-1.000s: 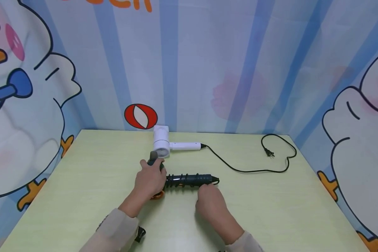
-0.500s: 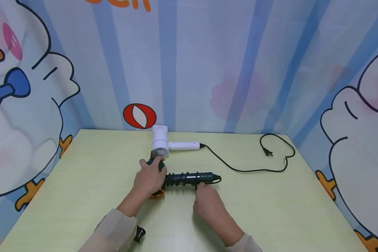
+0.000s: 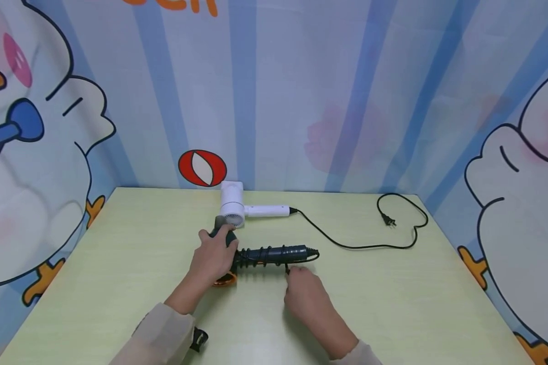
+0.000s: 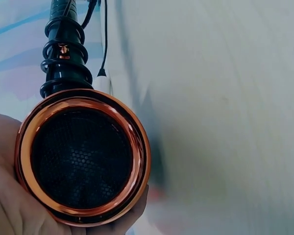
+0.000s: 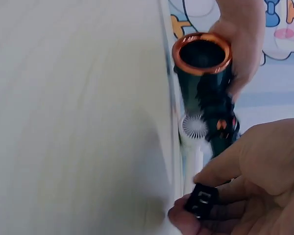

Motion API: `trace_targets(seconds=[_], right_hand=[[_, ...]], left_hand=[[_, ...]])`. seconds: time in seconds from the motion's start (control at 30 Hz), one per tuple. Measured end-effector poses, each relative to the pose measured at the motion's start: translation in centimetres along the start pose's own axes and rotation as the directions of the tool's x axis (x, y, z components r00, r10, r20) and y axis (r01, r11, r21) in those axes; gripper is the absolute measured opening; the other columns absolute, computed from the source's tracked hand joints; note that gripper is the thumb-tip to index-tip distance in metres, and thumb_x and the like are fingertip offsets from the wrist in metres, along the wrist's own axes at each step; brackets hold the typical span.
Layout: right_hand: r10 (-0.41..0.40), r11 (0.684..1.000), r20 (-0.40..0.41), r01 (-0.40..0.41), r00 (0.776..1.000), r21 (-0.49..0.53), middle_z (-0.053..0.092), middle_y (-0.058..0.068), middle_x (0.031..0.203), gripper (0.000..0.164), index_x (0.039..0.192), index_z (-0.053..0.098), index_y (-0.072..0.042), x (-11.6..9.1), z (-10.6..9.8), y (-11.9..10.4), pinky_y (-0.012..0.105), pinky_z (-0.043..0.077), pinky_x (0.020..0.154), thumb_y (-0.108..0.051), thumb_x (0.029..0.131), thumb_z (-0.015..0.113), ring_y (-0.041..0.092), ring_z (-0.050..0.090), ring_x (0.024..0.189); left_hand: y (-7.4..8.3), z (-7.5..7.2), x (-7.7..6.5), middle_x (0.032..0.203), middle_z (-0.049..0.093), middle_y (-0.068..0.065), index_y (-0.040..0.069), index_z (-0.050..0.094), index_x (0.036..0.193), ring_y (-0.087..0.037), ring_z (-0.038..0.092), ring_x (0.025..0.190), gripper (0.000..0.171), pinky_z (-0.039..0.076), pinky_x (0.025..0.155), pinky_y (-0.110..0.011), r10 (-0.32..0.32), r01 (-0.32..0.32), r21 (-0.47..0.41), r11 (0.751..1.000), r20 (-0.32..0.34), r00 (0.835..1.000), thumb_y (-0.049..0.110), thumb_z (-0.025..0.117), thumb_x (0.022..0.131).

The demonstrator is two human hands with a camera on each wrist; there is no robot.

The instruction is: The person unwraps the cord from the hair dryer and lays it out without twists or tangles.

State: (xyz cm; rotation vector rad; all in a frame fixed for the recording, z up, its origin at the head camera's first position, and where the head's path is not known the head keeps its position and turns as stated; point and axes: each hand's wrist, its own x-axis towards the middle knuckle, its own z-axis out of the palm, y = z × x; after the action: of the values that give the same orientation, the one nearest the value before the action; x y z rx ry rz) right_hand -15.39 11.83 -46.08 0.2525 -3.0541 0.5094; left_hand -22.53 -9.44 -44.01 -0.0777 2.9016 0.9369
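A dark hair dryer (image 3: pixel 274 255) with a copper-coloured rim (image 4: pixel 140 147) lies across the middle of the head view, its handle pointing right. Black cord is wound in several coils around that handle. My left hand (image 3: pixel 211 256) grips the dryer's barrel from above, fingers wrapped round it. Just below the handle's end is my right hand (image 3: pixel 307 291), pinching the cord's black plug (image 5: pixel 202 200) between thumb and fingers. A short piece of cord runs from the coils to that hand. The plug's prongs cannot be made out.
Behind the dark dryer lies a white hair dryer (image 3: pixel 232 200), close to its barrel. Its black cord (image 3: pixel 356 248) curves right to a two-pin plug (image 3: pixel 388 220). A small black object (image 3: pixel 199 338) sits by the left sleeve. Printed cloth walls border the pale table (image 3: pixel 392 304).
The dark dryer has shifted slightly left and its handle end has risen a little. The right hand has moved slightly, and a short length of cord now shows between it and the handle.
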Motion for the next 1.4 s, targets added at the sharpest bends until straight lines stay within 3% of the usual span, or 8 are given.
trace_targets(seconds=[0.1, 0.33, 0.67, 0.87, 1.4], right_hand=[[0.018, 1.0, -0.036, -0.018, 0.999, 0.008, 0.063, 0.013, 0.083, 0.011, 0.096, 0.068, 0.01, 0.0, -0.4, 0.8, 0.039, 0.054, 0.063, 0.003, 0.09, 0.061, 0.024, 0.064, 0.074], [0.059, 0.997, -0.072, -0.056, 0.996, 0.049, 0.066, 0.01, 0.084, 0.019, 0.099, 0.071, 0.006, 0.2, -1.2, 2.7, 0.042, 0.055, 0.07, -0.012, 0.097, 0.066, 0.026, 0.067, 0.079], [0.113, 0.989, -0.091, -0.104, 0.989, 0.103, 0.065, 0.007, 0.076, 0.018, 0.092, 0.071, 0.002, 0.0, -2.0, 4.0, 0.036, 0.047, 0.06, -0.015, 0.097, 0.068, 0.016, 0.055, 0.066], [0.155, 0.982, -0.096, -0.143, 0.983, 0.124, 0.067, 0.006, 0.078, 0.018, 0.093, 0.073, 0.001, -0.2, -2.4, 4.8, 0.034, 0.045, 0.061, -0.016, 0.096, 0.07, 0.018, 0.052, 0.067], [0.141, 0.981, -0.106, -0.124, 0.984, 0.15, 0.071, 0.008, 0.086, 0.017, 0.098, 0.074, 0.001, -0.3, -3.2, 6.3, 0.033, 0.047, 0.061, -0.015, 0.096, 0.07, 0.016, 0.055, 0.069]], left_hand=[[-0.1, -0.4, 0.0, 0.14, 0.027, -0.031, 0.028, 0.04, 0.152, -0.036, 0.058, 0.07, 0.046, 0.044, 0.056, -0.038, -0.003, 0.003, 0.001, 1.0, 0.0, 1.0, 0.04, 0.044, 0.107], [-0.4, -0.9, -0.3, 0.139, 0.028, -0.03, 0.029, 0.041, 0.151, -0.039, 0.059, 0.079, 0.045, 0.046, 0.058, -0.037, 0.007, -0.007, -0.018, 1.0, 0.012, 1.0, 0.039, 0.044, 0.107], [-0.5, -1.2, -0.8, 0.14, 0.029, -0.029, 0.03, 0.044, 0.149, -0.037, 0.059, 0.079, 0.043, 0.046, 0.058, -0.037, 0.015, -0.012, -0.071, 0.997, 0.035, 0.999, 0.039, 0.044, 0.107], [-0.8, -0.9, -1.1, 0.139, 0.028, -0.029, 0.029, 0.044, 0.148, -0.035, 0.059, 0.075, 0.043, 0.046, 0.058, -0.037, 0.029, -0.027, -0.069, 0.997, 0.039, 0.999, 0.039, 0.045, 0.107], [-0.9, -0.7, -1.2, 0.136, 0.03, -0.027, 0.031, 0.045, 0.146, -0.035, 0.059, 0.078, 0.041, 0.046, 0.058, -0.038, 0.038, -0.035, -0.069, 0.997, 0.042, 0.998, 0.039, 0.043, 0.107]])
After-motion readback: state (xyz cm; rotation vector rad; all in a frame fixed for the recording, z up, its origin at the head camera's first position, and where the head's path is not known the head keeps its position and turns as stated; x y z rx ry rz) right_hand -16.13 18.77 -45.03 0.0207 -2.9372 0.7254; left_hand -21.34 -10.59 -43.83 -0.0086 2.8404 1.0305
